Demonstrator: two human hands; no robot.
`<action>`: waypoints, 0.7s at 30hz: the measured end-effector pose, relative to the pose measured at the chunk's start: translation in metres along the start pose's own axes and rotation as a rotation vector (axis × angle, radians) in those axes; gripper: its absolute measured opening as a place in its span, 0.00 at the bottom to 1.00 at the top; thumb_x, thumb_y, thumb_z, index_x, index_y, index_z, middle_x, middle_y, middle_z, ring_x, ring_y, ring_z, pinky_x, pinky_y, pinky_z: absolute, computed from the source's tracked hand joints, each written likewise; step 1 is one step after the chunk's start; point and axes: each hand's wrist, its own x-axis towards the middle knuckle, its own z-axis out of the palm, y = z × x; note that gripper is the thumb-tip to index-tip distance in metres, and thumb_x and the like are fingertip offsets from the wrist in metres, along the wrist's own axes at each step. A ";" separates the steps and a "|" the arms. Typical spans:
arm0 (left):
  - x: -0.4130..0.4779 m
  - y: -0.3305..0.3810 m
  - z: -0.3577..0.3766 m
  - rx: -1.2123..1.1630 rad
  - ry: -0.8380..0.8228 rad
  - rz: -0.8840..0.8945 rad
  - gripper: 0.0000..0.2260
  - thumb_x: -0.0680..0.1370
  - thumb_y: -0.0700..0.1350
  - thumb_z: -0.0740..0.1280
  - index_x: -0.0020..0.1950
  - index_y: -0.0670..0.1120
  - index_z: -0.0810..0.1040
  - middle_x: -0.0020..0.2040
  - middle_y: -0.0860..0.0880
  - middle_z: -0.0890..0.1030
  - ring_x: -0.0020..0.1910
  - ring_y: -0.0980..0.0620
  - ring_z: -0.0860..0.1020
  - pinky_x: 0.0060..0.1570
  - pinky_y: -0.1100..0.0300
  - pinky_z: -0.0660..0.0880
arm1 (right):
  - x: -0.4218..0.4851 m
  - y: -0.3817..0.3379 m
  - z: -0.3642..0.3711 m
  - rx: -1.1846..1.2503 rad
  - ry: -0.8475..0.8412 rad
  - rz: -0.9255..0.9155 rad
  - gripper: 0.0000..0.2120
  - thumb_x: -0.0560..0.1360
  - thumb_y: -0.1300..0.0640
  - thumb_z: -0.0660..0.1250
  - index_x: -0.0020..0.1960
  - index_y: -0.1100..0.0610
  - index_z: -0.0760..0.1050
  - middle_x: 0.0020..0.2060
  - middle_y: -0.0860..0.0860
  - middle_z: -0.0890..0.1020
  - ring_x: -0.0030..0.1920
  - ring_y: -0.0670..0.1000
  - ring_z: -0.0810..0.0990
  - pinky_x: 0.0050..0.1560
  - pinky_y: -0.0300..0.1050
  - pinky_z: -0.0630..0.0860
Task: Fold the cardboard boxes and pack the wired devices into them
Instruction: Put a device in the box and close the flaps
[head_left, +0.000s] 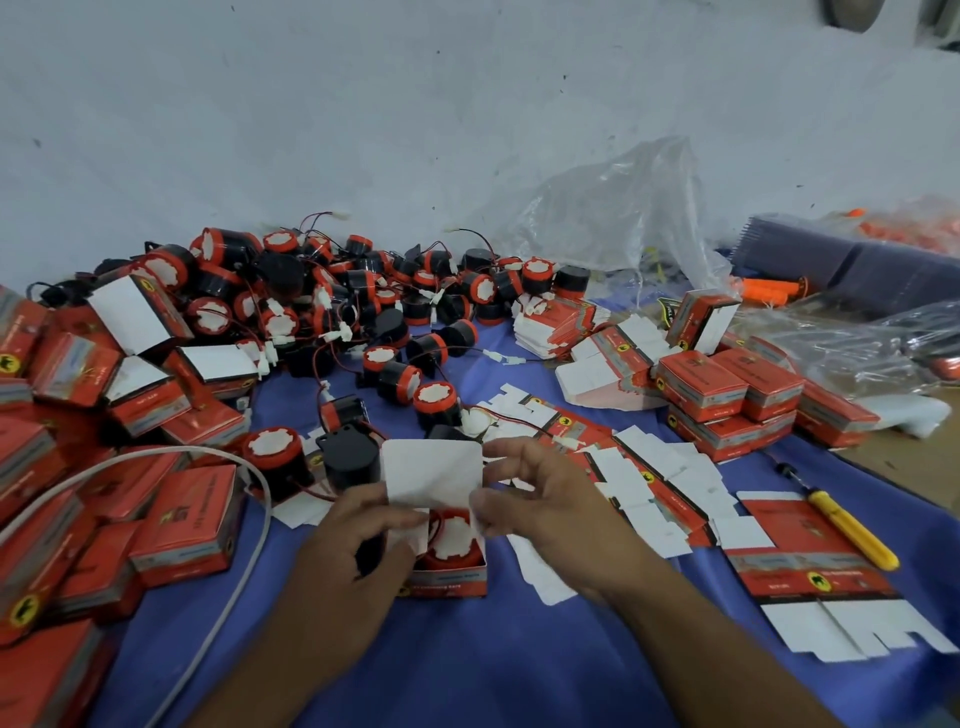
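The small red cardboard box w/ round red-black wired device inside is prob. light & crushable, so hold by edges: left hand fingers clasp its side, right hand fingers pinch its white flap.

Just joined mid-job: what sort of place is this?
Likely a small packing workshop: a heap of wired devices, stacks of red boxes and flat blanks on a blue cloth.

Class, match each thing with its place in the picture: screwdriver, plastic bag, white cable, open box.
Things:
1 screwdriver
2 plastic bag
3 white cable
4 open box

Places:
A centre, with a device inside
B right, on the blue cloth
C back, against the wall
D left, curving past closed boxes

Pairs: 1-B, 2-C, 3-D, 4-A
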 end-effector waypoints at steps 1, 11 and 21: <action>0.000 -0.001 0.000 -0.024 0.014 -0.037 0.15 0.77 0.41 0.70 0.53 0.62 0.78 0.57 0.68 0.77 0.57 0.65 0.77 0.51 0.68 0.77 | 0.001 0.003 0.006 -0.061 -0.018 -0.016 0.20 0.75 0.59 0.74 0.62 0.43 0.75 0.51 0.41 0.83 0.48 0.46 0.85 0.43 0.37 0.80; -0.001 -0.005 -0.008 0.124 0.009 0.136 0.19 0.74 0.33 0.73 0.51 0.59 0.82 0.58 0.67 0.79 0.61 0.66 0.74 0.59 0.74 0.69 | 0.009 0.009 0.006 -0.590 -0.281 -0.294 0.20 0.75 0.54 0.75 0.66 0.52 0.80 0.67 0.44 0.77 0.68 0.40 0.73 0.69 0.42 0.71; 0.002 -0.011 -0.014 0.082 -0.113 0.180 0.17 0.75 0.58 0.69 0.64 0.68 0.75 0.66 0.65 0.76 0.67 0.64 0.72 0.63 0.60 0.72 | 0.006 0.019 0.000 -0.463 -0.207 -0.321 0.22 0.74 0.56 0.76 0.67 0.54 0.79 0.59 0.38 0.80 0.61 0.39 0.78 0.61 0.33 0.73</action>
